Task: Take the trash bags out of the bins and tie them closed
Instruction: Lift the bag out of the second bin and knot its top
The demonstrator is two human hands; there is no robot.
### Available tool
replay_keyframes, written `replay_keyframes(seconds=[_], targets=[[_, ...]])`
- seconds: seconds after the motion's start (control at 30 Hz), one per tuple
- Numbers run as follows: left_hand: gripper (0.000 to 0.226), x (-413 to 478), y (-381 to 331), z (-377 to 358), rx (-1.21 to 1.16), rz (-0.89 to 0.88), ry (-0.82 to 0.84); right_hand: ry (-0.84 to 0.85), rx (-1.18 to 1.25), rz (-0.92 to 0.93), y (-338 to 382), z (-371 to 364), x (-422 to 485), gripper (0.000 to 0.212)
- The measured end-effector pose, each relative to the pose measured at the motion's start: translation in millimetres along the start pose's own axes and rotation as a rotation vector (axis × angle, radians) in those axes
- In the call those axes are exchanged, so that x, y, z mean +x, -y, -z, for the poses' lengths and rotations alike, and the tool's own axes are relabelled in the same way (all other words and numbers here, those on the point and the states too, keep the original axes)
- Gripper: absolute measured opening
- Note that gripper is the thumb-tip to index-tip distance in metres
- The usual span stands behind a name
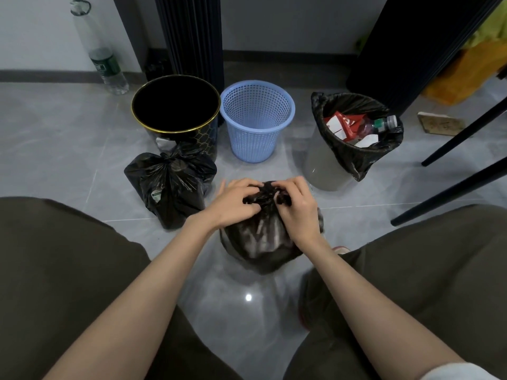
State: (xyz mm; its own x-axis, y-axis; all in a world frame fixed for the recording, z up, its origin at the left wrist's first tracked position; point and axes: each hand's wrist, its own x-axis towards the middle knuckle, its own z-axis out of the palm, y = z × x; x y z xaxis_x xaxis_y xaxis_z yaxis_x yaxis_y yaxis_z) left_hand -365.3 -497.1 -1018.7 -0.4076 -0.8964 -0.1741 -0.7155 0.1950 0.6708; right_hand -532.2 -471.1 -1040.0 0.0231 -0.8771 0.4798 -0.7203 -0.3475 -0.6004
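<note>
Trash bag (pixel 260 242), black and bulging, sits on the grey tiled floor (pixel 68 149) between the person's knees, just in front of the bins. Both hands are at its gathered top: the left hand (pixel 233 201) has its fingers (pixel 247 186) curled round one bunch of plastic, and the fingers (pixel 288 185) of the right hand (pixel 296 207) pinch the other bunch, close together. To the left a second black bag (pixel 170 185), its top tied, leans against the black gold-rimmed bin (pixel 205 141). A blue mesh basket (pixel 256 138) stands beside that bin. Further right, a grey bin (pixel 323 165) carries a black liner (pixel 354 157) holding cartons and a bottle.
</note>
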Motion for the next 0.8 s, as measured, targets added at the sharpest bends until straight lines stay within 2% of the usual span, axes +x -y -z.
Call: replay_keyframes(seconds=[0.1, 0.17, 0.23, 0.3, 0.43, 0.53, 0.8], targets=[[0.027, -5, 0, -4, -0.134, 0.060, 0.036, -0.040, 0.154, -0.168, 4, -2, 5, 0.014], [0.026, -8, 1, -6, -0.295, 0.176, 0.073, -0.030, 0.273, -0.354, 6, -6, 7, 0.013], [0.027, -7, 4, -7, -0.486, 0.296, 0.017, 0.014, 0.374, -0.490, 5, -11, 7, 0.012], [0.031, -5, 8, -8, -0.517, 0.329, -0.073, 0.075, 0.455, -0.555, 1, -14, 5, 0.009], [0.020, -9, 14, -17, -0.477, 0.253, -0.166, 0.166, 0.505, -0.584, -1, -21, 0, 0.007], [0.019, -11, 23, -28, -0.502, 0.307, -0.181, 0.212, 0.473, -0.577, -5, -26, -6, 0.008], [0.025, -19, 45, -50, -0.520, 0.407, -0.090, 0.387, 0.354, -0.545, -17, -39, -29, 0.012]])
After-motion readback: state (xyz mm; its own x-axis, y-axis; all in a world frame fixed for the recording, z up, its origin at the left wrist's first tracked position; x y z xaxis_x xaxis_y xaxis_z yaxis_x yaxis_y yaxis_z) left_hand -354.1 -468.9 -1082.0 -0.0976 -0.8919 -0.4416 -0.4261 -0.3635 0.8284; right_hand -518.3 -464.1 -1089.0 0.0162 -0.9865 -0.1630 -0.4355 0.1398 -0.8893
